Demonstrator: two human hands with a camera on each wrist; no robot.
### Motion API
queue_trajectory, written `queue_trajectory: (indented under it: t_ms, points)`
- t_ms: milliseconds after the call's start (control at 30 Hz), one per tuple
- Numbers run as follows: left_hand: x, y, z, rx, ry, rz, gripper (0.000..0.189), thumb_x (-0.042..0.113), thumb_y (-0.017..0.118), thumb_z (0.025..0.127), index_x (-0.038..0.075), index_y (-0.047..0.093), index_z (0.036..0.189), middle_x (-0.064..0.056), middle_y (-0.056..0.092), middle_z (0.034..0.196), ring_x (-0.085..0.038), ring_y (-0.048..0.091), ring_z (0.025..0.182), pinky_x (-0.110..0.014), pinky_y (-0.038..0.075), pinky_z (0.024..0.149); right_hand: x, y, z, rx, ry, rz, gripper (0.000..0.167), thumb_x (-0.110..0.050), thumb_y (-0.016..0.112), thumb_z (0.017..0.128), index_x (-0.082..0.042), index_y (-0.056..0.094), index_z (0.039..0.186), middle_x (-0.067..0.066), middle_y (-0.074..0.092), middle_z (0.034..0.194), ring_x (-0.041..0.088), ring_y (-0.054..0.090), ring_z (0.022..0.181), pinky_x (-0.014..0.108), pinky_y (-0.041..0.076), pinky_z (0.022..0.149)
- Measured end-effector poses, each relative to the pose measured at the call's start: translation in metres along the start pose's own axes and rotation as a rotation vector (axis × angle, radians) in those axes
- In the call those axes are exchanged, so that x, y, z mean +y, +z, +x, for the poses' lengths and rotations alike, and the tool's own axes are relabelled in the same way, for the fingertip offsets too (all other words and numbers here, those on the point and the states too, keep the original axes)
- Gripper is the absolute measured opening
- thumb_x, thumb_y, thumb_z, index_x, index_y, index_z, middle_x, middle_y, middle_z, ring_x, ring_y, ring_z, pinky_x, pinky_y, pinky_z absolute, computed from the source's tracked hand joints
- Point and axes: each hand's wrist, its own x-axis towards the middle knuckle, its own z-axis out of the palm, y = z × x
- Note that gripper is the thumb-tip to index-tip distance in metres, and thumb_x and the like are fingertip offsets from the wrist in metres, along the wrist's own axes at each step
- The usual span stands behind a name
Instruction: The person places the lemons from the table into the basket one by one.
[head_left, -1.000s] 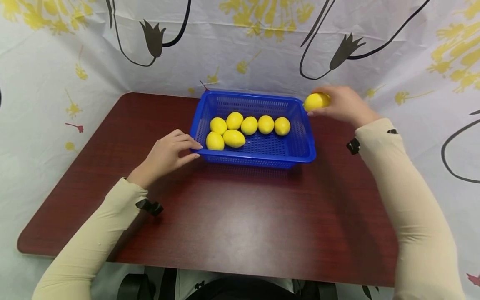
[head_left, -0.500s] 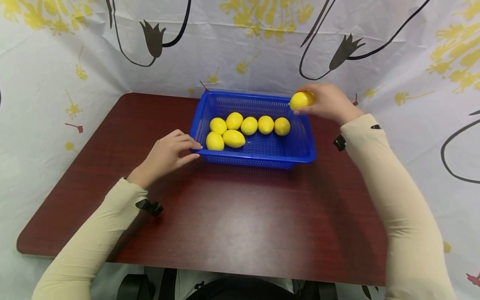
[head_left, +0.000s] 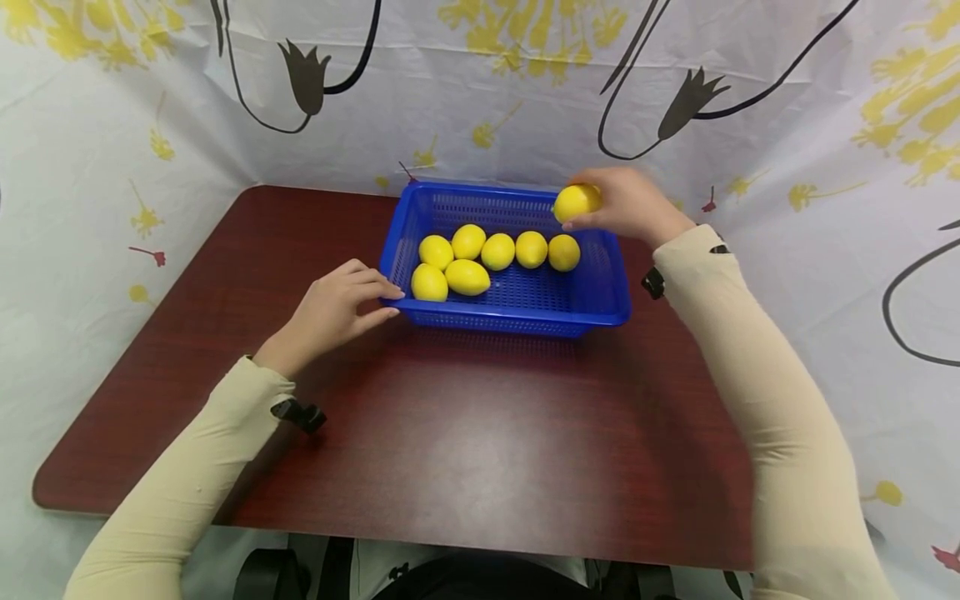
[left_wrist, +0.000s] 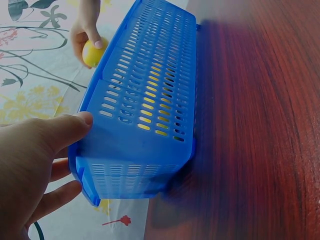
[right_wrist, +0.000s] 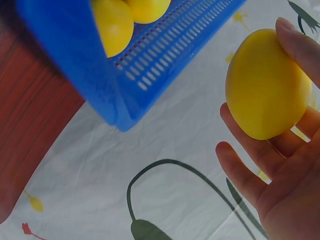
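Observation:
A blue perforated plastic basket (head_left: 517,313) stands towards the back of the table with several yellow lemons (head_left: 498,252) inside, most of them on its left side. My left hand (head_left: 330,310) holds the basket's front left corner; in the left wrist view the thumb (left_wrist: 70,131) lies on the long outer wall and fingers reach around the corner. Above the back rim, right of centre, my right hand (head_left: 626,202) grips another lemon (head_left: 576,203) between thumb and fingers. The right wrist view shows this lemon (right_wrist: 267,85) apart from the basket.
The dark red-brown wooden table (head_left: 480,433) extends in front of the basket and to both sides. A white cloth (head_left: 480,100) with printed flowers hangs just behind the table's back edge. Black wrist cameras (head_left: 298,413) sit at both sleeves.
My right hand has carried its lemon leftward, from beyond the basket's right back corner to above the back rim. The left hand and the basket have stayed where they were.

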Motion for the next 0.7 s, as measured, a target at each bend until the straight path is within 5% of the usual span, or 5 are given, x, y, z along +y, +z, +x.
queue_trajectory:
  t_ms: [700]
  points:
    - [0.000,0.000,0.000,0.010,0.004,-0.006,0.024,0.030,0.080,0.084,0.018,0.077,0.104,0.002,0.074,0.102,-0.017,0.056,0.092,-0.033,0.054,0.071,-0.020,0.018,0.027,-0.061,-0.014,0.059,0.067,-0.048,0.076,0.084,-0.015,0.056,0.139,0.012,0.061,0.134,0.031,0.057,0.111,0.049,0.046,0.095]
